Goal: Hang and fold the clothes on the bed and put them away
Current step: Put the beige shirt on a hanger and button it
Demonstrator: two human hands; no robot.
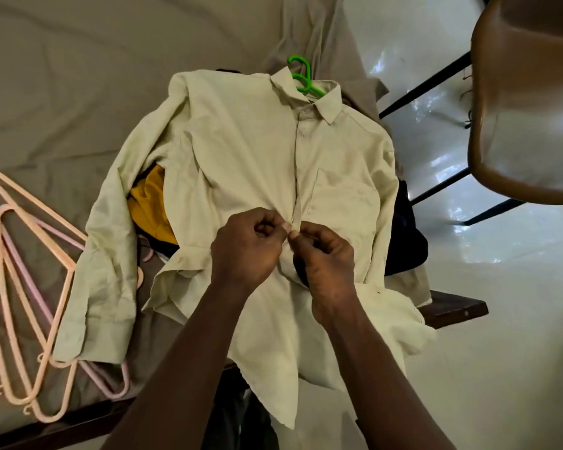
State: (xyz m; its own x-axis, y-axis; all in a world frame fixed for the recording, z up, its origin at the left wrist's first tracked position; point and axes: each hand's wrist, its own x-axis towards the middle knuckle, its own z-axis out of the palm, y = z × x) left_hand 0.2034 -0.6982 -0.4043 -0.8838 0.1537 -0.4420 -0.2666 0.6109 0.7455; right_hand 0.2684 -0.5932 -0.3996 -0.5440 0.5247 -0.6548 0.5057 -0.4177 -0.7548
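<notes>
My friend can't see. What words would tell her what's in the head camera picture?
Left hand and right hand pinch the button strip of a pale shirt spread on a bed, a green hanger in its collar. Pink hangers lie at left; a yellow garment peeks from under it.

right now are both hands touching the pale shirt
Touching. The head view shows the left hand and the right hand both pinching the front placket of the pale shirt, with no gap showing.
</notes>
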